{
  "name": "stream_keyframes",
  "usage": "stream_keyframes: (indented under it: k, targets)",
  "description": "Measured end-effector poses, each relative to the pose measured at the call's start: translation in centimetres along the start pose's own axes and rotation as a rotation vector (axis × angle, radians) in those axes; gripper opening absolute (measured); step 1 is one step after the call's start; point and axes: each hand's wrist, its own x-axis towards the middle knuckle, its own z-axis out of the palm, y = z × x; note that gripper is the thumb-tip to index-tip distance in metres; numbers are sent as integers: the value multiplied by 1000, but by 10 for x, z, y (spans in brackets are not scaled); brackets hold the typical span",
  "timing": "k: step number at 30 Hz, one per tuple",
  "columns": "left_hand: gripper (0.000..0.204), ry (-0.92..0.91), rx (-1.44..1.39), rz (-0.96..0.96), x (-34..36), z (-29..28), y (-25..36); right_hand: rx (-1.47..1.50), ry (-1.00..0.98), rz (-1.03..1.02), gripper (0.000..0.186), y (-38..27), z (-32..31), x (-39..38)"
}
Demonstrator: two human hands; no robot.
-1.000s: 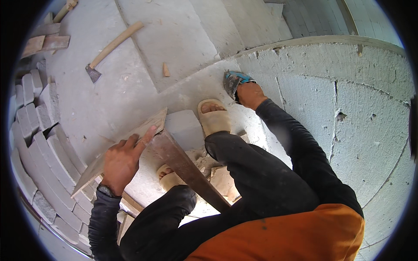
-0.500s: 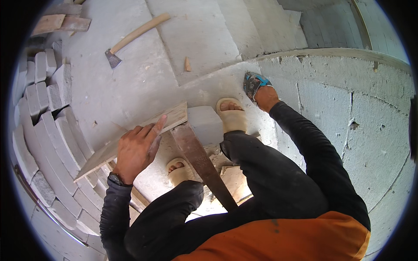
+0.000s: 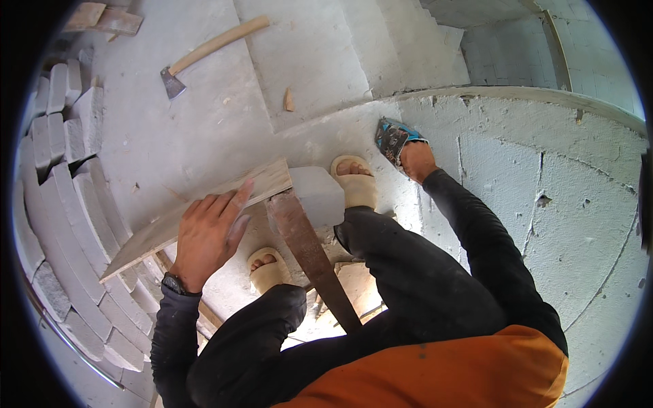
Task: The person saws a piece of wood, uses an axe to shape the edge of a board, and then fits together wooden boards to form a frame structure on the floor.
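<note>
My left hand (image 3: 211, 234) rests with fingers stretched over a pale wooden board (image 3: 139, 251), near where a dark brown plank (image 3: 303, 245) meets it; the plank runs back between my legs. My right hand (image 3: 416, 158) is closed on a blue-and-black tool (image 3: 392, 141), low by the curved edge where the pale floor meets the rough block surface (image 3: 510, 197) on the right; my fingers hide part of the tool. My sandalled feet (image 3: 355, 183) are either side of the plank, beside a pale block (image 3: 314, 197).
An axe (image 3: 209, 49) with a wooden handle lies on the floor at upper left, near a wood chip (image 3: 288, 99) and some planks (image 3: 115, 22). Several stacked pale blocks (image 3: 58, 143) line the left. A recessed block-walled area (image 3: 507, 54) is at upper right.
The whole view has shifted somewhat. My left fingers lie straighter over the board than a second ago. The tool in my right hand has turned slightly, still at the same floor edge.
</note>
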Motion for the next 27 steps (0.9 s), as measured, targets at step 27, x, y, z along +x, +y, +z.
stream_keyframes:
  k: [27]
  targets:
    - [78,-18,-128,-50,4,-8,-4,574,78,142,22,-11,-152,-22]
